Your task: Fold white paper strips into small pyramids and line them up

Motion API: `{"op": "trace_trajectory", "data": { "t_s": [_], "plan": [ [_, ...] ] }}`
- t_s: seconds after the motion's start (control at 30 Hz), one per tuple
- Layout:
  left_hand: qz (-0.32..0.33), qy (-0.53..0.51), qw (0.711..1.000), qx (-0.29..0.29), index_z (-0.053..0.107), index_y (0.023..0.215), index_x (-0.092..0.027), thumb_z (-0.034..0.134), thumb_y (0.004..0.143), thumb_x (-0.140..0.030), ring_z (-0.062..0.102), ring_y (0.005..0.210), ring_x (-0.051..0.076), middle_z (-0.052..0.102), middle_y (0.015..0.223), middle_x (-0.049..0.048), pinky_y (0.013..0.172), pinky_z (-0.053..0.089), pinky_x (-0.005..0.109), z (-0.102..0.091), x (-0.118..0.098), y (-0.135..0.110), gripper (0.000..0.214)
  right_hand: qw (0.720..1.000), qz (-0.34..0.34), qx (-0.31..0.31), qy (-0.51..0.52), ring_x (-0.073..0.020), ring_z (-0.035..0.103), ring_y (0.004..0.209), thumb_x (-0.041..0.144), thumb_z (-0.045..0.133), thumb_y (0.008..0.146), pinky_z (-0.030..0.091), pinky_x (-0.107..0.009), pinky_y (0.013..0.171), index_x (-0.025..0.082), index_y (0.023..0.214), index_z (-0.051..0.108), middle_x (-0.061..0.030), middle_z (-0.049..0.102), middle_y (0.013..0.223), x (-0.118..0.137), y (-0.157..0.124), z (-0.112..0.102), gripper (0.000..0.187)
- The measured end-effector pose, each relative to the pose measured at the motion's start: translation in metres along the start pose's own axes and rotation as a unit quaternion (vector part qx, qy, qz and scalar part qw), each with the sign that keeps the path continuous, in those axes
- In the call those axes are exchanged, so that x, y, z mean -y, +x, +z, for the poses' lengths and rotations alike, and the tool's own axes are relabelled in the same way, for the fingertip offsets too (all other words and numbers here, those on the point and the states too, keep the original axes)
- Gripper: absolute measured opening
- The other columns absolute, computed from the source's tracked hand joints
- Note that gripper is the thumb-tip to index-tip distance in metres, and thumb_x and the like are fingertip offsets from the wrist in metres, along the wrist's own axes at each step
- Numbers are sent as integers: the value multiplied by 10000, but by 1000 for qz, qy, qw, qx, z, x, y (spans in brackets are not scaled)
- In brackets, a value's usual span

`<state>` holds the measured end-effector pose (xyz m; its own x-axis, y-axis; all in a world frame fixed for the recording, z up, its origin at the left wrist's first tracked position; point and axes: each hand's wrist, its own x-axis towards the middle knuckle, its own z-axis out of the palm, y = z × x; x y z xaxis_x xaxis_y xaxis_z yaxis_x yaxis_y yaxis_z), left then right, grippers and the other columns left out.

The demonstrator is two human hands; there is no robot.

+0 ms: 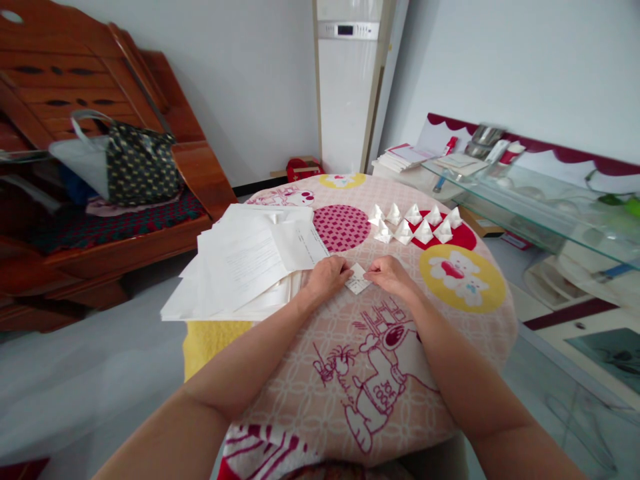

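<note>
Between my two hands a small folded square of printed paper [357,280] lies on the patterned tablecloth, turned with a corner toward me. My left hand [327,275] pinches its left corner with thumb and fingers together. At the opposite corner, my right hand [391,273] pinches it in the same way. Beyond my right hand, several small folded paper shapes [403,231] with pointed tips stand in two rows. A loose stack of paper sheets [240,260], some printed, lies left of my left hand.
The round table wears a pink cloth [300,400] with cartoon prints. A glass shelf [540,207] with cups and papers stands at the right. A wooden bench [200,170] with a patterned bag [140,163] is at the left. Behind stands a tall white appliance [345,100].
</note>
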<state>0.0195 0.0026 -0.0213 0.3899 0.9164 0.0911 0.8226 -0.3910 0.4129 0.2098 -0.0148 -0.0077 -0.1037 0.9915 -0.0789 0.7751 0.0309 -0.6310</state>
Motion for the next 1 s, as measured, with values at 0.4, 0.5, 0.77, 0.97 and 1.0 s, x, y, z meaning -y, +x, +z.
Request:
{"op": "trace_trajectory", "data": {
  "t_s": [0.4, 0.5, 0.77, 0.97, 1.0],
  "plan": [
    [-50, 41, 998, 27, 748, 939, -142, 610, 926, -313, 671, 915, 216, 737, 899, 98, 855, 480, 294, -3, -5, 4, 221, 989, 71, 18, -126, -153, 569, 632, 237, 682, 848, 325, -268, 570, 150, 653, 716, -41, 637, 626, 17, 0, -1, 217],
    [-50, 40, 998, 29, 751, 947, -140, 610, 925, -304, 672, 926, 217, 740, 911, 100, 858, 480, 293, -3, -5, 4, 217, 987, 73, 20, -141, -162, 601, 661, 257, 677, 858, 336, -268, 570, 143, 698, 747, -55, 674, 663, 17, 1, -1, 209],
    [-50, 27, 998, 21, 753, 899, -136, 616, 908, -277, 664, 868, 205, 737, 875, 93, 819, 485, 293, -4, -4, 5, 197, 987, 73, 16, -143, -146, 574, 613, 290, 686, 857, 317, -268, 547, 151, 667, 732, -35, 647, 621, 14, 3, 2, 240],
    [-47, 6, 999, 10, 753, 858, -135, 628, 894, -262, 662, 839, 207, 724, 826, 89, 810, 486, 298, -1, -1, 6, 182, 987, 74, 10, -145, -139, 559, 607, 278, 693, 857, 310, -266, 542, 150, 648, 722, -31, 640, 614, 16, 2, 2, 247],
    [-47, 6, 999, 9, 752, 857, -136, 628, 896, -262, 662, 840, 209, 722, 823, 88, 814, 487, 300, -1, -1, 6, 181, 987, 73, 8, -144, -139, 564, 611, 276, 694, 858, 312, -264, 544, 149, 650, 724, -34, 644, 617, 16, 2, 2, 245]
  ]
}}
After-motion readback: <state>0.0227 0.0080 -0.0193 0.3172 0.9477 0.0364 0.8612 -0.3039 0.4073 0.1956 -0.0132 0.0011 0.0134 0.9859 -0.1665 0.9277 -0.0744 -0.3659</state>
